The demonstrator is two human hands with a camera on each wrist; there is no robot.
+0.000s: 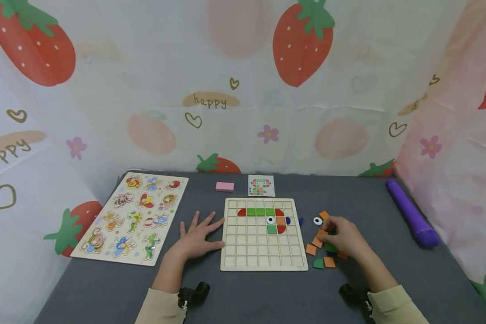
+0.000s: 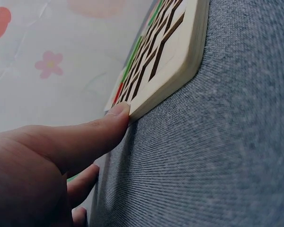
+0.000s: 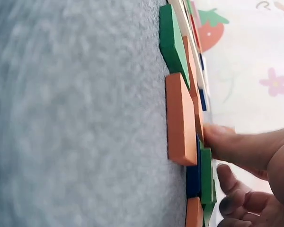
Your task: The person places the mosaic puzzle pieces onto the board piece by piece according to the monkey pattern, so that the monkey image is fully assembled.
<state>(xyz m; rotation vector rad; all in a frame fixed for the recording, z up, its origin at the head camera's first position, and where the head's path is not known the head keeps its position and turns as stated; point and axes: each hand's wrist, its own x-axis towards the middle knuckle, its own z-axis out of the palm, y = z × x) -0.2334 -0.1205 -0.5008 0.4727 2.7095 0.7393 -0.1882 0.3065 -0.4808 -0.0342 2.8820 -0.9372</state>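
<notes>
A square wooden grid board (image 1: pixel 263 252) lies on the table, with red, green, orange, blue and eye-marked tiles set in its upper cells. My left hand (image 1: pixel 197 236) rests beside it with fingers spread; in the left wrist view the thumb (image 2: pixel 109 125) touches the board's edge (image 2: pixel 180 78). To the right of the board, my right hand (image 1: pixel 345 235) reaches over loose tiles, thumb and forefinger at an orange tile (image 1: pixel 321 233). Whether they pinch it is hidden. In the right wrist view, the right thumb (image 3: pixel 227 142) is beside orange tiles, above green tiles (image 3: pixel 206 175).
A white eye tile (image 1: pixel 317 221) and a green quarter-round tile (image 1: pixel 318 263) lie loose near the board. Behind it are a pattern card (image 1: pixel 261 186) and a pink block (image 1: pixel 224 186). An insect puzzle board (image 1: pixel 131 220) is left; a purple cylinder (image 1: pixel 412 213) is right.
</notes>
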